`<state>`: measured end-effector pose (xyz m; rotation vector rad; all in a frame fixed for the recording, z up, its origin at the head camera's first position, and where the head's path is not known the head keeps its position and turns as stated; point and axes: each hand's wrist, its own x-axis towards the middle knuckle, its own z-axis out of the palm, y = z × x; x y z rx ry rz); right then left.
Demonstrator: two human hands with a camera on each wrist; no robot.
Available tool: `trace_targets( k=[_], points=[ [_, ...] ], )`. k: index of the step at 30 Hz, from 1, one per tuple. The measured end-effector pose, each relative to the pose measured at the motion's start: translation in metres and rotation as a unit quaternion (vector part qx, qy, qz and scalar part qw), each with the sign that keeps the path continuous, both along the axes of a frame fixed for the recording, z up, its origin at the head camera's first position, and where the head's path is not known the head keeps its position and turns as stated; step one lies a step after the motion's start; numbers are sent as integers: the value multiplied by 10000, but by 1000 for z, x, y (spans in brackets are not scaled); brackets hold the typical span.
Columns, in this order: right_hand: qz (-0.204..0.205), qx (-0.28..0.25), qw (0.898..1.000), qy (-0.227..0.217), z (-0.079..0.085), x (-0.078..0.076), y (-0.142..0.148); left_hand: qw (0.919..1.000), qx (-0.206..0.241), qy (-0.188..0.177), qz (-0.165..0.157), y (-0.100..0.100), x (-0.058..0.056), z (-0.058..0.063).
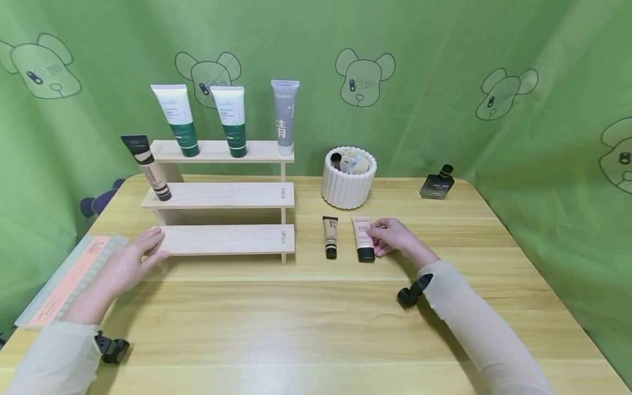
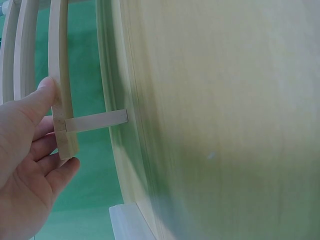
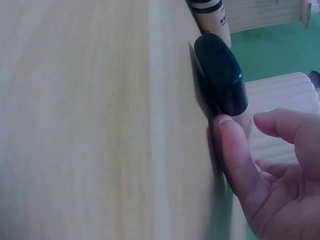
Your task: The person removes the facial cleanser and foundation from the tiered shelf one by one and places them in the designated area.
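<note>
At the left end of the lowest board of a three-tier wooden shelf [image 1: 222, 240], my left hand [image 1: 130, 260] holds the board, and in the left wrist view its thumb lies on the board [image 2: 59, 60] with the fingers round the end. My right hand [image 1: 392, 237] pinches the side of a pink BB cream tube [image 1: 362, 233] lying on the table, its black cap [image 3: 220, 75] toward me. Left of it lies a smaller beige tube [image 1: 330, 236] with a black cap. A black-and-beige tube [image 1: 150, 170] stands on the middle board.
Two white-and-green tubes [image 1: 179, 118] and a grey tube [image 1: 285, 115] stand on the top board. Behind the lying tubes is a white ribbed holder [image 1: 347, 184] with brushes. A dark perfume bottle [image 1: 436, 184] stands at the back right. A flat pink-labelled pack [image 1: 69, 282] lies under my left forearm.
</note>
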<state>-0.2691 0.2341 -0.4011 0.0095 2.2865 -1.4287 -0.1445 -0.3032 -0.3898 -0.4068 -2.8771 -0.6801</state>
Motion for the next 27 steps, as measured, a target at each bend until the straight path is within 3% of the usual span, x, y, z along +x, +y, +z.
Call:
trace_targets(
  k=[14, 21, 27],
  points=[
    [256, 243, 9987, 361, 11, 3, 4, 10000, 34, -17, 22, 0, 1, 2],
    [442, 266, 9937, 997, 35, 4, -7, 10000, 60, -29, -13, 0, 1, 3],
    [739, 282, 9835, 1626, 65, 6, -33, 10000, 21, 36, -33, 0, 1, 1]
  ],
)
